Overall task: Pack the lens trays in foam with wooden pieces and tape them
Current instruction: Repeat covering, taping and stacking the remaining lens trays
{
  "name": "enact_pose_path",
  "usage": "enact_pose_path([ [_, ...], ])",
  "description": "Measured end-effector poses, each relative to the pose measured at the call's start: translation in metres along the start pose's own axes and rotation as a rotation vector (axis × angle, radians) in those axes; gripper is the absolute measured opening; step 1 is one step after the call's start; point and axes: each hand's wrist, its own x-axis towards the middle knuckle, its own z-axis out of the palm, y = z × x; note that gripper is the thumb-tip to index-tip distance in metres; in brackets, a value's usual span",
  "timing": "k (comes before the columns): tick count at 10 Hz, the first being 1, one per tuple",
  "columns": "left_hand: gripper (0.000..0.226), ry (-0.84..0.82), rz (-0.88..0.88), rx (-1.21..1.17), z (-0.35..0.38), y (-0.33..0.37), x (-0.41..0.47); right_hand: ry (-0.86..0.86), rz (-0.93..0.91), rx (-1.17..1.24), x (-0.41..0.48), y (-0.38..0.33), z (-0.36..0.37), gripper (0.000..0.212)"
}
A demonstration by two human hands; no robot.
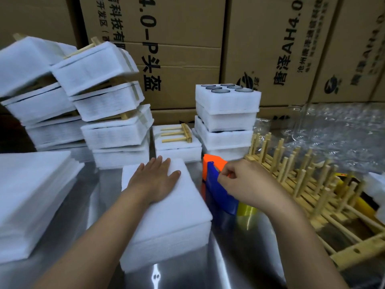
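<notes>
My left hand (154, 180) lies flat, fingers spread, on the closed foam pack (177, 222) on the worktop (93, 197); I can't see what is inside it. Just right, my right hand (243, 180) pinches the top of the dispenser (216, 190), and its wrist hides most of the yellow roll (246, 210). Behind, a wooden piece (181, 133) lies on foam beside a tray stack (227, 113) showing lenses (220, 90).
</notes>
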Motion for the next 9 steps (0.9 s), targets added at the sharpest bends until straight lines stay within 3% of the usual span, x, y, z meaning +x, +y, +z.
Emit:
enact_pose_path([
  [2,0.063,-0.012,-0.005,0.01,-0.001,0.0,-0.001,-0.02,0.235,-0.22,-0.035,0.028,-0.007,0.02],
  [4,0.064,-0.002,-0.001,0.006,-0.001,0.001,-0.001,-0.374,0.452,-0.394,-0.069,0.06,-0.022,0.03],
  [5,0.064,0.001,0.0,0.002,0.0,-0.001,0.0,-0.389,0.436,-0.422,-0.078,0.067,-0.019,0.022],
  [7,0.063,0.01,-0.003,-0.01,0.001,-0.002,0.003,-0.11,0.405,-0.361,-0.084,0.074,-0.011,0.025],
  [9,0.063,-0.002,-0.012,-0.01,-0.001,0.0,0.001,0.378,0.334,-0.152,-0.085,0.06,-0.026,0.048],
])
